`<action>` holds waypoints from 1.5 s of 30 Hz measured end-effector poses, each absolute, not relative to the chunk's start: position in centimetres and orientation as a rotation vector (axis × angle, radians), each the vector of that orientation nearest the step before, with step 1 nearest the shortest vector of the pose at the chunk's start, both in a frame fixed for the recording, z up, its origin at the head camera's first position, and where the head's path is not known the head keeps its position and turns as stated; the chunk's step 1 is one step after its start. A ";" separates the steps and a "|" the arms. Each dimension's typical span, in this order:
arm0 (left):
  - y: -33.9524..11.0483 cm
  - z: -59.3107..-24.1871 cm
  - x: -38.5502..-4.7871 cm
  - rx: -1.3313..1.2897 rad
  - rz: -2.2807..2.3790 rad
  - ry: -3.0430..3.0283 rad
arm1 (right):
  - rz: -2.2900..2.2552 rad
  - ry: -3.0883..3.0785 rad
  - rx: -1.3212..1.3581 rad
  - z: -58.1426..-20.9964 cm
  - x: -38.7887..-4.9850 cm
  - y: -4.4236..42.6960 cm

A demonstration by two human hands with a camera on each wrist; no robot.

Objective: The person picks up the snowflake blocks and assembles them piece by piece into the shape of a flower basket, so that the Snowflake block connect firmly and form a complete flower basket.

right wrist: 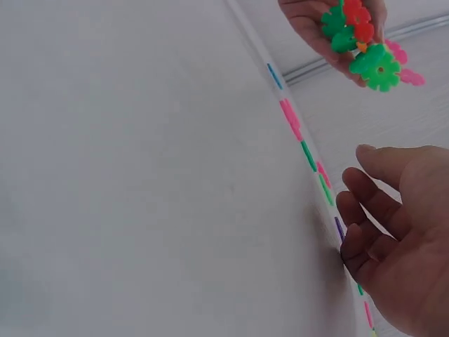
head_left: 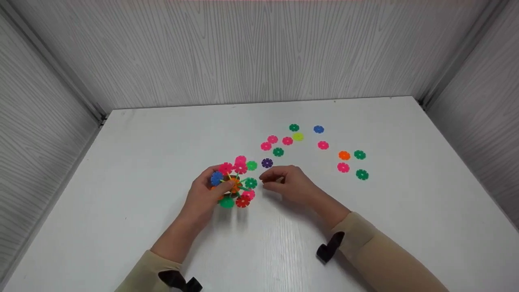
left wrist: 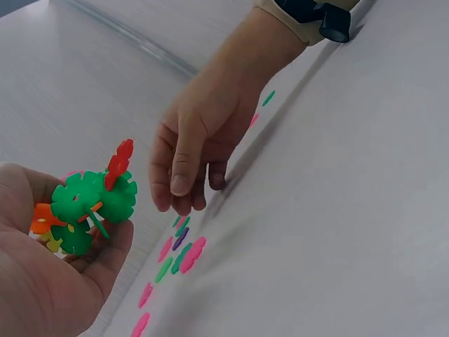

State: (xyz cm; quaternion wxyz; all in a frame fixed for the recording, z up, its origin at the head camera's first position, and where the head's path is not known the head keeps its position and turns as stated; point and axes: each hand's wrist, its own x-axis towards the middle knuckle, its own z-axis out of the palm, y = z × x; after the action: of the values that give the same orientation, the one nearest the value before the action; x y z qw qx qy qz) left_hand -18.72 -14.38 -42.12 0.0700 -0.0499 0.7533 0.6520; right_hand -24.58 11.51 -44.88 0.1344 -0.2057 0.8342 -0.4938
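My left hand (head_left: 200,198) holds a cluster of interlocked notched plastic flower discs (head_left: 234,185), with its thumb over an orange disc in the middle. Blue, pink, red and green discs stick out around that centre on thin edge-on pieces. Up close in the left wrist view, green discs (left wrist: 81,196) and a red disc (left wrist: 119,163) face the camera. To the right of the cluster, apart from it, is my right hand (head_left: 295,184), its fingers loosely bent with nothing between them. A dark purple disc (head_left: 267,163) lies on the table just beyond its fingertips.
Several loose discs are scattered over the white table (head_left: 154,146) beyond and right of the hands, among them a yellow disc (head_left: 298,136), a blue disc (head_left: 318,129), an orange disc (head_left: 344,155) and a green disc (head_left: 362,174). A grey panel (head_left: 259,52) stands behind the table.
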 end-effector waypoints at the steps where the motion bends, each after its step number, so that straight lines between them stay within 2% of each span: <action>1: -14.7 -42.0 -18.8 -0.164 1.961 2.262 | -1.402 2.414 -0.609 -44.9 -24.7 11.2; 11: -16.6 -41.6 -19.1 -0.189 2.004 2.208 | -0.989 2.521 -0.828 -45.2 -25.3 8.4; 18: -16.6 -41.7 -19.2 -0.180 2.045 2.183 | -0.855 2.547 -0.870 -45.0 -25.2 8.4; 29: -14.0 -43.0 -19.0 -0.087 1.987 2.180 | -1.223 2.480 -0.761 -45.1 -24.1 11.6; 36: -11.3 -43.8 -18.8 -0.203 1.949 2.154 | -1.564 2.429 -0.640 -44.3 -23.6 14.0; 41: -9.9 -44.3 -18.5 -0.260 1.925 2.176 | -1.700 2.418 -0.661 -43.6 -23.2 14.5; 45: -9.2 -44.9 -18.4 -0.201 1.930 2.205 | -1.724 2.447 -0.744 -43.5 -22.8 14.4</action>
State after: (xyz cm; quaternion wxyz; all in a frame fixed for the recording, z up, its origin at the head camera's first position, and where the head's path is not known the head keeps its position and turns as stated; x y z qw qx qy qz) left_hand -18.38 -9.19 -44.88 0.1019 -0.0681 0.7468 0.6537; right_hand -22.76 14.39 -43.45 0.0287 -0.2412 0.7930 -0.5587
